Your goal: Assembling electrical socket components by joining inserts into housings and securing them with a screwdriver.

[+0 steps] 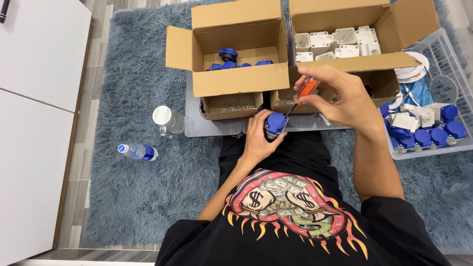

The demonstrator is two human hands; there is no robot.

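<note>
Gripping a blue socket part (276, 123), the left hand (258, 138) wraps round it from below, just above the lap. Right hand (340, 98) is closed on an orange-handled screwdriver (306, 89), tip angled down-left & touching the top of the blue part.

Right behind the hands: a grey board (212, 125) on the rug, w/ two small open cartons on it, the left small carton (232, 104) holding what look like screws; contents of the right small carton (295, 102) can't be made out. Behind those, two bigger cardboard boxes: left box (239, 79) has a few blue pieces inside, right box (364, 61) is packed w/ white housings (337, 43).

To the person's right, a clear plastic crate (433, 150) w/ finished blue-and-white sockets (423, 133). On the left, a clear jar w/ white lid (165, 118) standing, & a water bottle (138, 151) lying on the shaggy grey-blue rug (128, 197). White cabinet (34, 98) at far left.
</note>
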